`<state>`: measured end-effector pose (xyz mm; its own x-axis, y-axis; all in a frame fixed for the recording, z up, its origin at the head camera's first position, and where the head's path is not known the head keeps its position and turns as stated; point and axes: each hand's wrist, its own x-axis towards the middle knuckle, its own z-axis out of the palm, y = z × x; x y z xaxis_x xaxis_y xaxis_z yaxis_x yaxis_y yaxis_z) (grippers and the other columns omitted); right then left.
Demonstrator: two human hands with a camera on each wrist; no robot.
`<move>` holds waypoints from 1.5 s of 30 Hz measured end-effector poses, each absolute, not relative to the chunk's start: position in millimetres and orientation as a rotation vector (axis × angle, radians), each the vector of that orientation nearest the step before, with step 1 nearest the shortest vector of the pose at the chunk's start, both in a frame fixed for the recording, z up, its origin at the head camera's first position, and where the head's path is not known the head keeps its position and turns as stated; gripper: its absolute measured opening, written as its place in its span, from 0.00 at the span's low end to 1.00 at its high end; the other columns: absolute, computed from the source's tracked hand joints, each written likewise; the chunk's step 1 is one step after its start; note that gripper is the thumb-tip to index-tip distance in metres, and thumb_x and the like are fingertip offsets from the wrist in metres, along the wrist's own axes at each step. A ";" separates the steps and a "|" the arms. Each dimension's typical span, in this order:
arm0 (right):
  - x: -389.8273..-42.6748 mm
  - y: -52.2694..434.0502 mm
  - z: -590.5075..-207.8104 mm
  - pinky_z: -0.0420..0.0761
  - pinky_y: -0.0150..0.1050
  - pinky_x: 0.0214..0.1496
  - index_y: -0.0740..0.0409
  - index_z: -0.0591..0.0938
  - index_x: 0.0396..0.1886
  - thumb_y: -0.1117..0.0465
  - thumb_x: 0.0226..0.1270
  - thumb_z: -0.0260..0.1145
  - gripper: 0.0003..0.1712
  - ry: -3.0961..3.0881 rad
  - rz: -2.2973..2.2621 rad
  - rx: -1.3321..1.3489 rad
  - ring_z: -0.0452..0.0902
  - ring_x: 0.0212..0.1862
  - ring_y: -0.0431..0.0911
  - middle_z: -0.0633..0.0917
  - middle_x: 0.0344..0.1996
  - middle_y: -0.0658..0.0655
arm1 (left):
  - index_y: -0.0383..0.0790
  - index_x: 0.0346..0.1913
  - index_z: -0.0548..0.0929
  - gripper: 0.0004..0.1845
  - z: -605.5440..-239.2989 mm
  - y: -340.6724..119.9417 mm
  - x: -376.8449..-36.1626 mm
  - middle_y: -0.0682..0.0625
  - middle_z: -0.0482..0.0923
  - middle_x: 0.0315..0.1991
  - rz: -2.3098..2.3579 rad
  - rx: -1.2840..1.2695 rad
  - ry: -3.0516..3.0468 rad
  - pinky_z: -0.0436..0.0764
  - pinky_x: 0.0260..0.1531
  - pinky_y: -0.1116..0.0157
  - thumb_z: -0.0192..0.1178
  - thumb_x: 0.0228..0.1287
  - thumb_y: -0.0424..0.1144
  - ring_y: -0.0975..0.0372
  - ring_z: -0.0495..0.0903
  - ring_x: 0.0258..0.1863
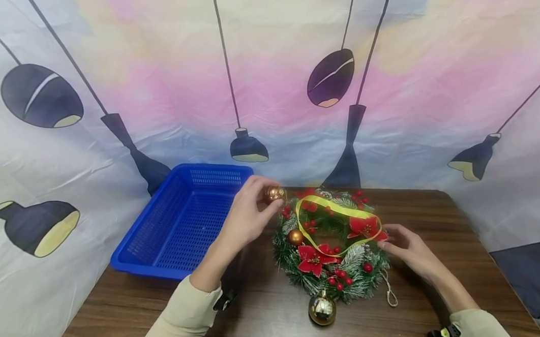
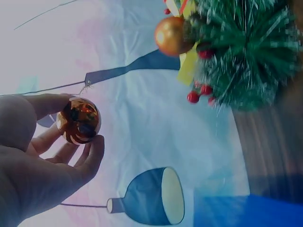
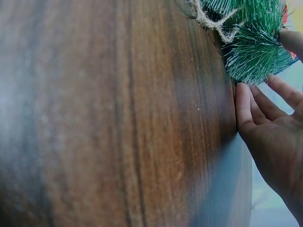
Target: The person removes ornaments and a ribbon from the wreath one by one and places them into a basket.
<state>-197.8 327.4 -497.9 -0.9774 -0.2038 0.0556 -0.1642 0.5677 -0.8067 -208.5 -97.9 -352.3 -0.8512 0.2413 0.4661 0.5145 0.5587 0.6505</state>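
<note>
My left hand (image 1: 249,210) pinches a shiny copper-coloured bauble (image 2: 79,121) between thumb and fingers, above the table at the wreath's upper left. A thin string loop shows at the bauble's top in the left wrist view. The green Christmas wreath (image 1: 288,266) lies on the table, with red poinsettias (image 1: 313,260), red berries and frosted sprigs. An orange-gold bauble (image 1: 295,237) sits on its left side, and a larger gold bauble (image 1: 322,308) at its front edge. Across the top runs a loop of yellow ribbon (image 1: 341,209). At the right rim, my right hand (image 1: 410,249) holds the wreath between thumb and fingers.
A blue plastic basket (image 1: 129,263) stands left of the wreath on the brown wooden table (image 1: 437,213). A twine loop (image 1: 391,297) trails from the wreath's right side. Behind the table hangs a cloth backdrop (image 1: 175,56) printed with lamps.
</note>
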 end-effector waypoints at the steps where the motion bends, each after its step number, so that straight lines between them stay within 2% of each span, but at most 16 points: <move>1: -197.9 327.6 -498.0 0.80 0.34 0.55 0.62 0.72 0.74 0.51 0.79 0.67 0.32 2.740 -1.404 -0.321 0.76 0.63 0.52 0.80 0.64 0.66 | 0.38 0.59 0.85 0.17 -351.2 -100.6 -209.6 0.46 0.78 0.55 -1.183 -0.631 -2.467 0.86 0.51 0.58 0.72 0.70 0.34 0.56 0.80 0.49; 5: -198.8 328.3 -498.0 0.80 0.35 0.55 0.62 0.72 0.74 0.51 0.80 0.67 0.32 2.734 -1.406 -0.323 0.76 0.63 0.56 0.80 0.65 0.66 | 0.37 0.58 0.85 0.18 -348.0 -111.1 -215.0 0.45 0.79 0.55 -1.174 -0.646 -2.452 0.86 0.53 0.54 0.73 0.68 0.33 0.55 0.81 0.50; 12: -199.2 327.8 -497.4 0.80 0.37 0.56 0.62 0.72 0.74 0.50 0.80 0.67 0.33 2.733 -1.399 -0.310 0.75 0.65 0.59 0.80 0.65 0.66 | 0.38 0.58 0.86 0.17 -348.8 -131.3 -222.7 0.46 0.79 0.58 -1.248 -0.583 -2.465 0.86 0.56 0.59 0.73 0.68 0.32 0.54 0.81 0.57; 23: -197.1 327.9 -498.1 0.79 0.37 0.58 0.61 0.72 0.75 0.51 0.79 0.68 0.33 2.702 -1.430 -0.306 0.75 0.66 0.59 0.79 0.65 0.66 | 0.41 0.57 0.87 0.17 -352.0 -162.8 -227.8 0.46 0.80 0.58 -1.292 -0.495 -2.509 0.85 0.58 0.49 0.75 0.67 0.33 0.53 0.81 0.57; 31: -197.3 328.9 -497.8 0.78 0.48 0.60 0.60 0.72 0.75 0.51 0.79 0.67 0.33 2.720 -1.409 -0.324 0.76 0.66 0.61 0.79 0.65 0.65 | 0.41 0.56 0.87 0.17 -360.0 -182.0 -229.5 0.45 0.81 0.56 -1.259 -0.436 -2.518 0.85 0.57 0.48 0.75 0.66 0.32 0.51 0.83 0.55; 37: -197.7 329.2 -499.2 0.78 0.52 0.61 0.60 0.72 0.75 0.51 0.79 0.68 0.32 2.723 -1.417 -0.324 0.76 0.66 0.62 0.79 0.65 0.66 | 0.41 0.57 0.87 0.16 -370.8 -198.4 -235.5 0.44 0.80 0.56 -1.212 -0.397 -2.573 0.84 0.58 0.48 0.74 0.68 0.34 0.50 0.82 0.57; 40: -197.7 329.1 -499.7 0.79 0.51 0.60 0.60 0.72 0.75 0.51 0.79 0.68 0.32 2.722 -1.422 -0.324 0.76 0.66 0.62 0.79 0.65 0.66 | 0.40 0.58 0.86 0.16 -376.5 -207.1 -238.2 0.43 0.80 0.56 -1.190 -0.382 -2.607 0.84 0.58 0.47 0.72 0.70 0.35 0.49 0.82 0.57; 45: -197.4 329.6 -500.5 0.80 0.42 0.59 0.60 0.72 0.75 0.51 0.79 0.68 0.32 2.721 -1.424 -0.325 0.76 0.66 0.62 0.79 0.66 0.66 | 0.37 0.58 0.85 0.16 -385.0 -217.9 -238.1 0.40 0.80 0.58 -1.129 -0.349 -2.644 0.84 0.57 0.47 0.72 0.69 0.32 0.47 0.81 0.57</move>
<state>-197.4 329.6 -500.5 -0.9765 -0.2098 0.0498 -0.1605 0.5527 -0.8178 -238.1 -217.9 -385.0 -0.9413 0.1218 0.3147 0.3116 0.6717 0.6721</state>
